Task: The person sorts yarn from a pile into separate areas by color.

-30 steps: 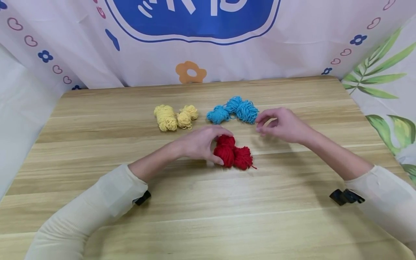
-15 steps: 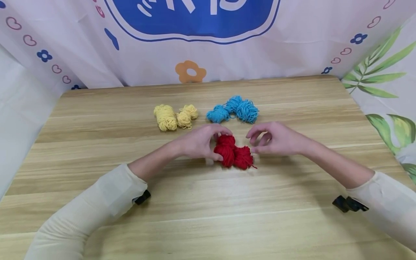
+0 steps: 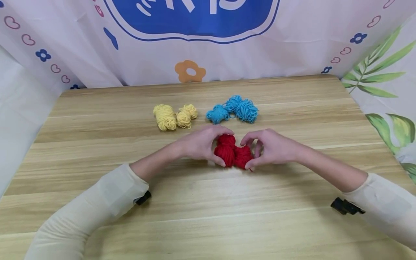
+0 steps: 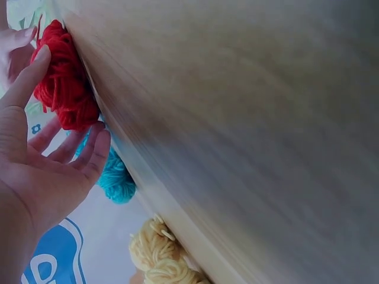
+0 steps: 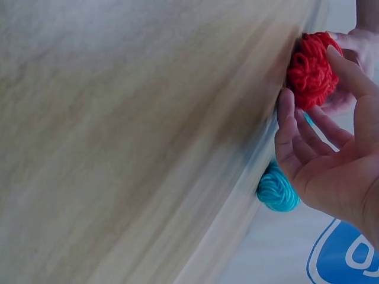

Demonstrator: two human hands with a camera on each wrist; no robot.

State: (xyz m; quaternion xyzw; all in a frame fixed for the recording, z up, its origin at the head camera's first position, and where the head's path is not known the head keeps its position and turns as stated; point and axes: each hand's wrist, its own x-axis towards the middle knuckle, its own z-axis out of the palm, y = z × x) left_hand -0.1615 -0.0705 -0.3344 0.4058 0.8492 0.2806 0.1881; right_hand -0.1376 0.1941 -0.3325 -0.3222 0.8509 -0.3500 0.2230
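Small bundles of red yarn lie together on the wooden table, two in a column on the left and one on the right. My left hand holds the left side of the red yarn, thumb at the near side and fingertips at the far end. From the other side, my right hand curls round the right-hand red bundle, its thumb on the near edge. In the right wrist view, the right thumb touches the red yarn and the other fingers bend beneath it. The palms partly hide the bundles in the head view.
Blue yarn bundles lie behind the red ones, farther back on the table. Yellow yarn bundles sit to their left. A printed white curtain hangs along the table's back edge.
My right hand has come from beside the blue yarn, moving left and nearer, to the right-hand red bundle. The left hand has stayed at the red yarn, which has hardly moved.
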